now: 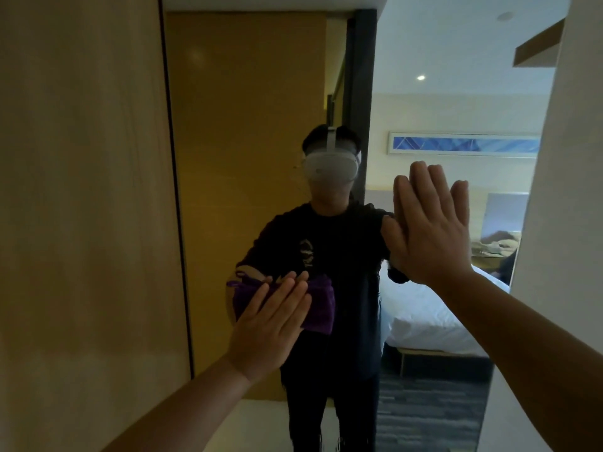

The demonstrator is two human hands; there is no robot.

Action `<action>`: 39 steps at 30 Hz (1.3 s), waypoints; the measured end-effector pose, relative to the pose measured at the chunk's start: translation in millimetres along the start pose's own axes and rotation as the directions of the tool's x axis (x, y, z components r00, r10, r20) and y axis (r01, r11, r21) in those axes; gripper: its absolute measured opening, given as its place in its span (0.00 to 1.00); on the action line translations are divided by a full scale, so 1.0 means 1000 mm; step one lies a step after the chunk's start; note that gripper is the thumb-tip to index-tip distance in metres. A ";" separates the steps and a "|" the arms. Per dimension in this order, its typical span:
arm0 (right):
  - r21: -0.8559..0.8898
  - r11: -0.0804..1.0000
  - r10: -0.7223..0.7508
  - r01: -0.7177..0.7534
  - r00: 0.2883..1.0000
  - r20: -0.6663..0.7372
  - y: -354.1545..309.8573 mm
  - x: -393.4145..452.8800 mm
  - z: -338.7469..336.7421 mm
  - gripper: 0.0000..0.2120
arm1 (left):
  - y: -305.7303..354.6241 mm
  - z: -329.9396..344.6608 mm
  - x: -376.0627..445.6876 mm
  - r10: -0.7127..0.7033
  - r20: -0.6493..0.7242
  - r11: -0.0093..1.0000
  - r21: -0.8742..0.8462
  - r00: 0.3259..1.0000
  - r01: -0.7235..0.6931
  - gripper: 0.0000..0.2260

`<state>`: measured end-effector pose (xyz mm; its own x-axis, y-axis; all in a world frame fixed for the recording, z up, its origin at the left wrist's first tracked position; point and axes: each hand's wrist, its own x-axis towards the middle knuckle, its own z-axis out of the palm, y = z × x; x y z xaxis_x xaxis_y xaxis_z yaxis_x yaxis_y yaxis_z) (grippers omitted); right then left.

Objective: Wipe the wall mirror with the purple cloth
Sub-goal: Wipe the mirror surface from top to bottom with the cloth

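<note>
Pressing flat with fingers straight, the left hand (270, 324) pins the purple cloth (318, 305) against the wall mirror (248, 125). Up and to its right, the right hand (430, 230) rests open-palmed and empty on the glass.

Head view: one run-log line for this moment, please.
left hand: flat, pressing cloth on mirror | right hand: flat on mirror, bare | phase: wiping
</note>
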<state>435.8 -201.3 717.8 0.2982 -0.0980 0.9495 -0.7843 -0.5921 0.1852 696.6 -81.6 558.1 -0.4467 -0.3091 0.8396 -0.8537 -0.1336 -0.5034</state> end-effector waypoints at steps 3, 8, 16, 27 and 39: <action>0.034 0.999 -0.020 0.019 0.999 0.048 0.002 0.001 -0.007 0.28 | 0.004 -0.001 -0.003 -0.009 -0.008 1.000 -0.001 1.000 0.009 0.21; 0.021 0.998 0.053 -0.056 0.992 0.112 0.040 -0.019 -0.021 0.31 | 0.003 -0.013 0.015 -0.077 -0.059 0.993 -0.094 0.995 0.071 0.19; -0.094 0.992 0.095 -0.080 0.982 0.161 0.065 -0.026 -0.015 0.32 | -0.047 -0.038 0.198 -0.249 -0.183 0.961 -0.167 0.951 0.219 0.22; -0.073 0.997 0.026 -0.025 1.000 0.011 0.073 -0.030 -0.005 0.31 | -0.039 -0.036 0.318 -0.096 -0.043 0.995 -0.003 0.994 0.096 0.24; -0.023 0.999 0.042 -0.042 0.999 0.000 0.073 -0.029 -0.008 0.31 | 0.067 0.006 0.095 0.061 0.000 0.996 -0.070 0.998 -0.061 0.23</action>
<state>365.6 -235.0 705.5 0.2650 -0.1229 0.9564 -0.8084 -0.5690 0.1508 598.5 -125.6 603.2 -0.4981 -0.3168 0.8072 -0.8414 -0.0482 -0.5382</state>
